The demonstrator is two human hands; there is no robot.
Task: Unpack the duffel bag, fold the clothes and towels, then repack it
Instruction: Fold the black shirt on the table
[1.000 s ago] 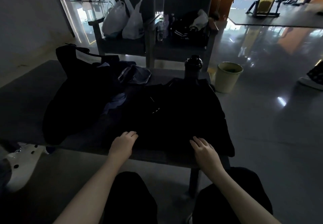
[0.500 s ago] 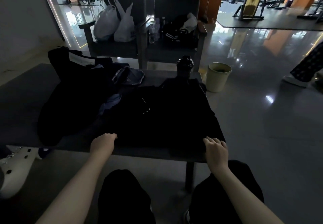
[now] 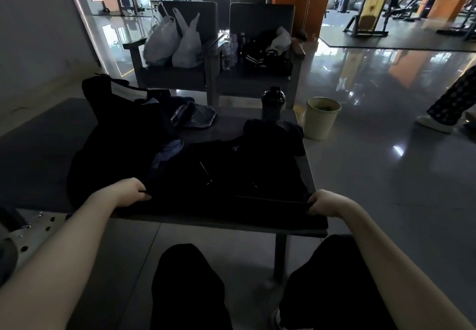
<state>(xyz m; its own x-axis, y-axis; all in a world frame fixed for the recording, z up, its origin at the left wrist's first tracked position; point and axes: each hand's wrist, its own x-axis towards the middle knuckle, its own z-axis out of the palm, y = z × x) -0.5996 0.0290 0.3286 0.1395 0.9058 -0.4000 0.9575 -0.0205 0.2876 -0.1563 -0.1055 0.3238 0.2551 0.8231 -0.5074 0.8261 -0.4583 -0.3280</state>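
Only the head cam here, so we're looking down over our own knees at a low grey table [image 3: 231,130] in what's clearly a gym. Spread flat across the near half of it is a black garment [image 3: 247,175], collar end away from us and the hem hanging a bit over the near edge. Our left hand [image 3: 131,192] has its fingers curled in and is pinching the hem at the near-left corner, and our right hand [image 3: 325,207] is doing the same at the near-right corner, knuckles up and fabric bunched under the fingers. The hem is stretched straight between the two. The dark slumped heap on the left side of the table looks like the duffel bag [image 3: 113,128], though it's so dim we can't tell if it's open. Some bluish cloth [image 3: 167,152] pokes out between the bag and the garment, touching both. Further back there's a small folded blue piece [image 3: 196,117], and a dark shaker bottle [image 3: 273,102] stands upright at the far edge. On the floor just beside the table's far-right corner sits a pale bin [image 3: 322,119]. Behind all that are two grey chairs, the left one holding white plastic bags [image 3: 175,42].
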